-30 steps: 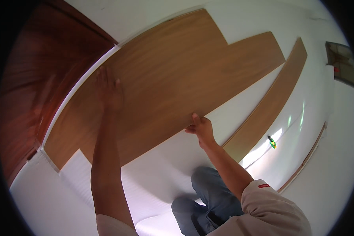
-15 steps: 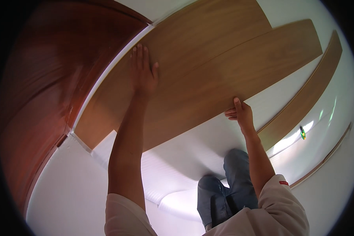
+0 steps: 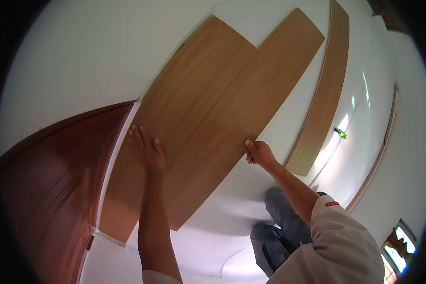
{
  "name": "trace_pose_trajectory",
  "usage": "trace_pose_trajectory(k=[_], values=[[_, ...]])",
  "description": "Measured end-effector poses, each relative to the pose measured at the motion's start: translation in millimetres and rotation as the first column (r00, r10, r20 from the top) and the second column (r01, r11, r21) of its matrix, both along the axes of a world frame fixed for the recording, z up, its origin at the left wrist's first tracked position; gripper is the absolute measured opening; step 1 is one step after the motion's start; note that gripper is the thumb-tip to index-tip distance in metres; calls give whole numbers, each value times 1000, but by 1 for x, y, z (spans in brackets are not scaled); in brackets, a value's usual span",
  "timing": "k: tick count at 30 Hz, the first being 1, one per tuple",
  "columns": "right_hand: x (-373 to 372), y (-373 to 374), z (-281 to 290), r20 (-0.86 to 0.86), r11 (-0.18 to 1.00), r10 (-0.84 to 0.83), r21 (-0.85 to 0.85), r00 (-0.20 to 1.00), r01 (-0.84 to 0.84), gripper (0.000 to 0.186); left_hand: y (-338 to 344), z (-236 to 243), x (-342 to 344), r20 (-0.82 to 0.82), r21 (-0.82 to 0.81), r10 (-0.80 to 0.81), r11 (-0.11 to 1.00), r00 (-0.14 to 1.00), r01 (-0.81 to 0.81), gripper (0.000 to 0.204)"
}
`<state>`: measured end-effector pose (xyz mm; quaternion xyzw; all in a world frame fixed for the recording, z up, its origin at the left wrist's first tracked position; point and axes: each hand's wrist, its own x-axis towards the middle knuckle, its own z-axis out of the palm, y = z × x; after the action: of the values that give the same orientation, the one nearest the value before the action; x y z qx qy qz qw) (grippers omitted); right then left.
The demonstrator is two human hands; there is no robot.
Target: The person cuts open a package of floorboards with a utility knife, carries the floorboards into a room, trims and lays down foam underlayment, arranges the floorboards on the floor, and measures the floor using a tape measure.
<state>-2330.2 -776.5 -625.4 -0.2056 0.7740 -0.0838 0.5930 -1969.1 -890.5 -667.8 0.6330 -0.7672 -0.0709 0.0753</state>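
Head view: left hand (image 3: 146,152) lies flat, fingers spread, on the first laminate plank (image 3: 175,137) by the dark wooden door (image 3: 47,189); right hand (image 3: 259,154) curls its fingers round the second plank's (image 3: 244,113) edge; both on white underlay (image 3: 104,57); a spare plank (image 3: 324,94) lies apart.

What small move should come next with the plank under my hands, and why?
Probably press the near plank sideways toward the first plank. The left hand lies flat near the seam between them, the right hand grips the near plank's outer edge, and the seam looks nearly closed. A third plank lies apart.
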Motion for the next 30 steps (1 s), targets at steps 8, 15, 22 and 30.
trace_pose_trajectory(k=[8,15,22,30], values=[[-9,-4,-1,9,999,-19,26,1000,19,58,-5,5,-11,34,-51,-27,998,999,29,60],[10,-10,2,53,995,-62,85,997,57,56,-6,0,11,63,-42,-12,999,998,15,61],[5,-4,8,36,997,-46,67,998,43,57,-1,0,8,44,-47,-17,999,999,19,62],[-4,-6,0,12,998,-61,31,998,60,58,3,-3,-4,-47,15,8,1000,999,-7,65]])
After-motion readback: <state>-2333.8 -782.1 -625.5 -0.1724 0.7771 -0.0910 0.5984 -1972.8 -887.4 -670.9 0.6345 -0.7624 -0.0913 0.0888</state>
